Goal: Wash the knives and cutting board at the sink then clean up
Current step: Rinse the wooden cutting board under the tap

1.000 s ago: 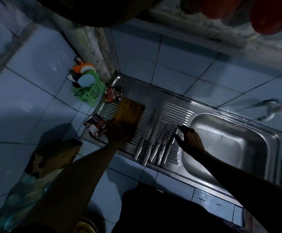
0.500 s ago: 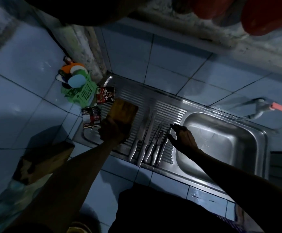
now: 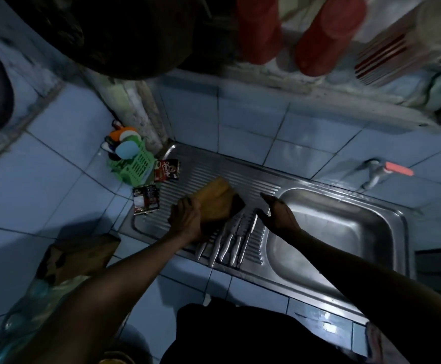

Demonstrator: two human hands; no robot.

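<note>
Head view: cutting board lifted over the drainboard, knives lined up beside the basin

Left-hand fingers (image 3: 187, 206) curl round the near end of the wooden cutting board (image 3: 215, 202), so the left hand (image 3: 189, 219) grips it with its far end tilted up off the ribbed drainboard (image 3: 214, 169). Its long axis runs from the hand up toward the back wall, leaning a little right. The right hand (image 3: 279, 212) hovers just right of the board with its fingers straight and spread, holding nothing, at the edge of the sink basin (image 3: 345, 232).

Below and between the hands, a row of steel knives (image 3: 227, 240) lies flat on the drainboard, side by side, handles toward the person and blades pointing to the back wall; the board's near corner overlaps the blade ends.

Two dark sachets (image 3: 156, 185) sit at the drainboard's left end, next to a green basket (image 3: 135, 164) on the tiled bench (image 3: 56, 195). A tap with a red handle (image 3: 387, 170) sticks out of the wall behind the basin.
</note>
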